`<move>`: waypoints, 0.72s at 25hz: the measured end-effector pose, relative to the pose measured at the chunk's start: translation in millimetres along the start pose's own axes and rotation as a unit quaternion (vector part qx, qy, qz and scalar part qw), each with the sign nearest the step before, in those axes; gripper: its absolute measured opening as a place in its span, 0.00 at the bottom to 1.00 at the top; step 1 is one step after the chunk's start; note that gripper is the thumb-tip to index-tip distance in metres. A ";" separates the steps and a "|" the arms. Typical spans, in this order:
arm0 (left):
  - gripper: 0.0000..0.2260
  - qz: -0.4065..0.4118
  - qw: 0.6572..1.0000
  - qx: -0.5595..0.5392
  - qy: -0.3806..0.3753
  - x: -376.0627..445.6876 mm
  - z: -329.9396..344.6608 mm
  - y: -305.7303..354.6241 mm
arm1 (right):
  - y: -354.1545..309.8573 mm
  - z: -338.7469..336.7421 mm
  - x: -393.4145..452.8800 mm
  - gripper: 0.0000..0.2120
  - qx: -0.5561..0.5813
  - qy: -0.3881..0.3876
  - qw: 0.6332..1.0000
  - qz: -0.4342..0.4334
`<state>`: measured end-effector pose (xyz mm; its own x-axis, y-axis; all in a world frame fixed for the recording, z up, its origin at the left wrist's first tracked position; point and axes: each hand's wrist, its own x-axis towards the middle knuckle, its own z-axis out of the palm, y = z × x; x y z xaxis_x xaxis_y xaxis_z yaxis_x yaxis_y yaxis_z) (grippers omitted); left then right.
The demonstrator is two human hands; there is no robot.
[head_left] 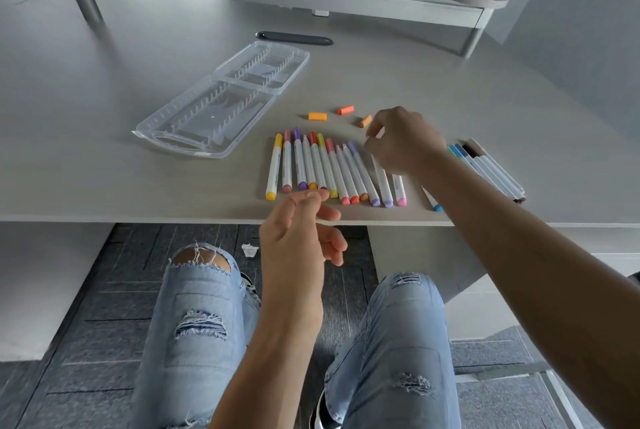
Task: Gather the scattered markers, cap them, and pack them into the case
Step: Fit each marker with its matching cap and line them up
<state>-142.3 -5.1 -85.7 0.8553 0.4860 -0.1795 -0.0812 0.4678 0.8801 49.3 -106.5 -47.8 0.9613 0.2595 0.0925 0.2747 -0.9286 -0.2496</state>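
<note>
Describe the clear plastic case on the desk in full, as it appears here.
The clear plastic case lies open and flat on the grey desk, its two hinged halves end to end, angled away to the right. Each half has rows of ribbed slots. No markers are in it. Neither hand touches it; the row of markers lies to its right.

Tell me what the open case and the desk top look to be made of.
The case looks like clear, glossy moulded plastic: the desk shows through it and its ribs catch highlights. The desk top looks like matte laminate with a faint pale wood-grain pattern; whether it is real wood cannot be told.
</note>
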 end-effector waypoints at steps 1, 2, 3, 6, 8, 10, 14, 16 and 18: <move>0.10 0.001 1.000 0.001 0.002 0.9 -1.4 1.0 | -3.0 0.3 -1.2 0.08 -0.021 0.011 1.000 -0.001; 0.10 0.002 1.000 0.002 0.004 1.3 -2.5 2.0 | -5.6 -0.8 -3.2 0.08 -0.035 0.024 0.999 -0.002; 0.10 0.003 1.000 0.002 0.005 1.9 -3.2 2.6 | -7.1 -2.0 -5.3 0.08 -0.036 0.033 0.999 -0.006; 0.10 0.005 1.000 0.005 0.003 4.9 -4.2 3.9 | -11.5 -4.6 -10.4 0.03 0.021 0.028 0.999 -0.022; 0.10 0.005 1.000 0.007 0.003 7.2 -4.2 3.9 | -16.2 -4.9 -12.5 0.07 0.012 -0.002 0.999 -0.033; 0.11 0.005 1.000 0.011 0.000 8.2 -3.7 4.3 | -19.9 -3.6 -12.3 0.08 -0.018 -0.014 0.999 -0.038; 0.11 0.007 1.000 0.013 -0.003 11.3 -4.2 6.5 | -29.1 -5.9 -9.4 0.12 -0.082 -0.019 0.996 -0.035; 0.09 0.018 1.000 0.021 0.001 15.6 -4.8 8.0 | -34.0 -8.3 -7.3 0.14 -0.105 -0.032 0.993 -0.036; 0.07 0.042 0.998 0.052 -0.002 19.5 -4.8 10.7 | -37.1 -10.5 -6.8 0.17 -0.115 -0.038 0.992 -0.030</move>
<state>-128.9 12.9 -81.9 0.8497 0.5175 -0.1009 -0.0996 0.3455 0.9331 32.4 -76.6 -29.1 0.9443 0.3280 0.0259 0.3285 -0.9443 -0.0180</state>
